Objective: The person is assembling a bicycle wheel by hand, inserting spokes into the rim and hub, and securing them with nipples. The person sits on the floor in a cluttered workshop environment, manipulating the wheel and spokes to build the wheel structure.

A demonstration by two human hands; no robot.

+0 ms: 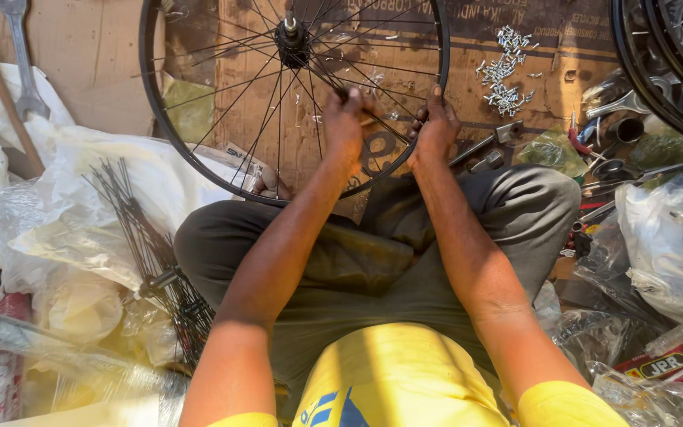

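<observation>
While the bicycle wheel lies flat at top centre, the left hand pinching a spoke and the right hand gripping the rim should, I judge, keep that spoke straight toward its rim hole.

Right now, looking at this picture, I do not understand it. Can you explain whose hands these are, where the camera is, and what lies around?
The camera sits on a person's head and looks down at their lap. The left hand and right hand grip the rim and spokes of a black bicycle wheel. It rests on cardboard. A bundle of loose spokes lies on the left, small metal nipples at upper right, and a spanner at upper left.
</observation>
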